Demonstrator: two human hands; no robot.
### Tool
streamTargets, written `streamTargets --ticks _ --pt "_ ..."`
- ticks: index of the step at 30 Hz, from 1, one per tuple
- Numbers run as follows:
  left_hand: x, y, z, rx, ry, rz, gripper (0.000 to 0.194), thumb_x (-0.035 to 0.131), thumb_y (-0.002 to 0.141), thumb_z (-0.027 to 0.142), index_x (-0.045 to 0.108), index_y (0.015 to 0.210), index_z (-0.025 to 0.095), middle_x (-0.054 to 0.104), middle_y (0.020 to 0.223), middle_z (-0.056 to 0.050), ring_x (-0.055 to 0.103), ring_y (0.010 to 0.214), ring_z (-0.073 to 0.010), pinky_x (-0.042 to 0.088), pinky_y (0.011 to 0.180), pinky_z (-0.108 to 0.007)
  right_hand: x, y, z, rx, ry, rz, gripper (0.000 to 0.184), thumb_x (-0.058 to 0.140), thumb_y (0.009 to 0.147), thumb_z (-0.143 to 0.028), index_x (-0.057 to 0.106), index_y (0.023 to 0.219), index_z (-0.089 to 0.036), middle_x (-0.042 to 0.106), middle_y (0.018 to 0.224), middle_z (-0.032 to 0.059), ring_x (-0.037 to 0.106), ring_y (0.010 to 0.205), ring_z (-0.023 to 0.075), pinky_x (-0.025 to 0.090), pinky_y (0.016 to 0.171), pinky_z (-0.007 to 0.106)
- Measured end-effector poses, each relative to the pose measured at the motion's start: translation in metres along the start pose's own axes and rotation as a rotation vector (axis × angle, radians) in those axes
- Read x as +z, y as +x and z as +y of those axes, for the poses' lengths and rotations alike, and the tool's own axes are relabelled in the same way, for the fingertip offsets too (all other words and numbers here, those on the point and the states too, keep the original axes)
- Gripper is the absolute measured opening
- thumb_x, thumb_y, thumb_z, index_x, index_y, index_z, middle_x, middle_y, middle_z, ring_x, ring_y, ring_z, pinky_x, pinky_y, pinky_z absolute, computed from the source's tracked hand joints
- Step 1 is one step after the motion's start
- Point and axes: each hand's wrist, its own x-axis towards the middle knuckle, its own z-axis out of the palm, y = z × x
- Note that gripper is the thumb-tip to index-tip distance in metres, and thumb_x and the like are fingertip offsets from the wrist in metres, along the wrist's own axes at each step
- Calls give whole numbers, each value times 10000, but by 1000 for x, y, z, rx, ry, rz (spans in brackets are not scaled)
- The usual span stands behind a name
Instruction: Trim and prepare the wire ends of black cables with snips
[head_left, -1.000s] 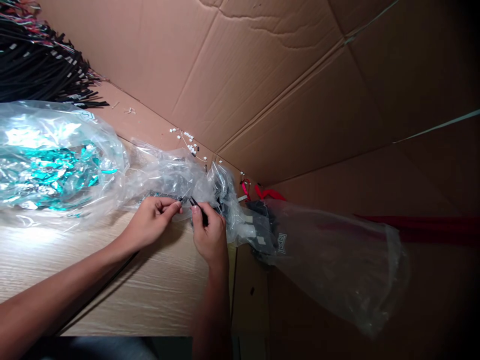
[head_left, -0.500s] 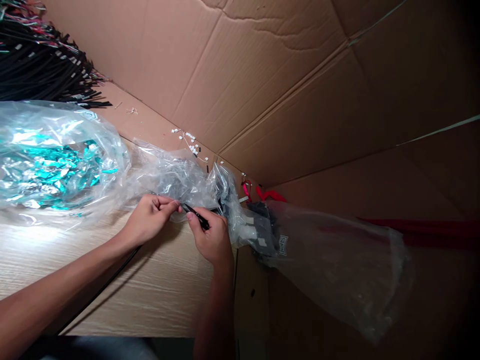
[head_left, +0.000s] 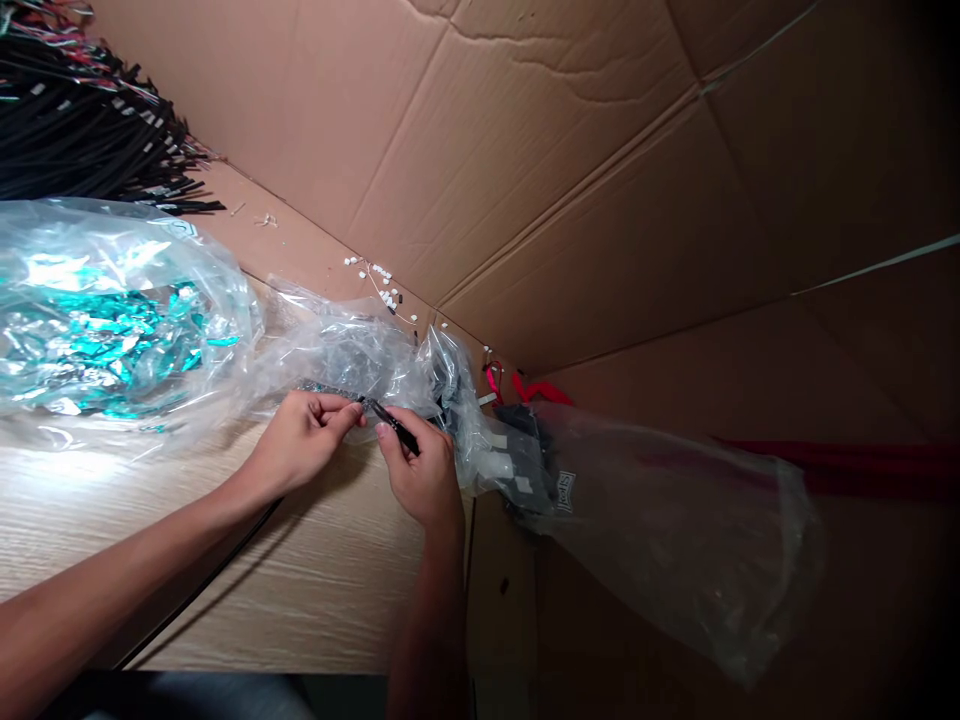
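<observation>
My left hand (head_left: 311, 435) is closed in a pinch, its thumb and forefinger on the end of a black cable (head_left: 202, 585). From there the cable runs down beneath my left forearm to the table's front edge. Close by on the right, my right hand (head_left: 421, 468) is closed around slim black tweezers (head_left: 397, 430). Their tips point left and up, near the cable end at my left fingertips. The cable end is too small to make out clearly. Behind both hands lies a crumpled clear plastic bag (head_left: 352, 350).
A plastic bag with shiny teal pieces (head_left: 120, 340) lies at left, below a pile of black cables (head_left: 82, 130). Small white bits (head_left: 386, 285) lie along the cardboard wall (head_left: 570, 180). Another clear bag (head_left: 675, 520) and red strips (head_left: 544, 388) are at right, past the wooden table (head_left: 315, 590).
The tweezers' tips have drawn slightly right, leaving a small gap from my left fingertips. Both hands stay in nearly the same place.
</observation>
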Motion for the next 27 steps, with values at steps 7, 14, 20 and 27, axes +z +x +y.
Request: streamTargets --ticks 7,14,20,27 --pt "-1 1 2 55 -1 5 422 591 878 495 747 732 131 344 534 48 209 513 -97 107 451 -254 3 10 -8 -99 -98 0 231 566 1052 -318 774 1071 -221 768 1010 67 699 926 219 507 788 313" --pt "0 0 1 80 -8 14 428 591 909 487 704 680 143 404 533 44 245 509 -93 197 461 -232 6 11 -10 -63 -134 14 226 564 1045 -303 769 1035 -206 761 921 45 651 778 182 453 656 291" --pt "1 -2 2 87 67 47 456 559 932 501 630 643 155 351 551 41 264 532 -102 195 475 -240 6 11 -9 -80 -122 51 234 577 1031 -307 775 1047 -185 772 970 67 671 822 191 497 733 296" --pt "2 -6 3 93 190 97 449 505 934 503 619 681 151 330 615 30 279 564 -105 200 496 -251 6 10 -11 -40 -101 13 287 588 1031 -366 760 891 -185 639 714 12 531 647 155 435 611 286"
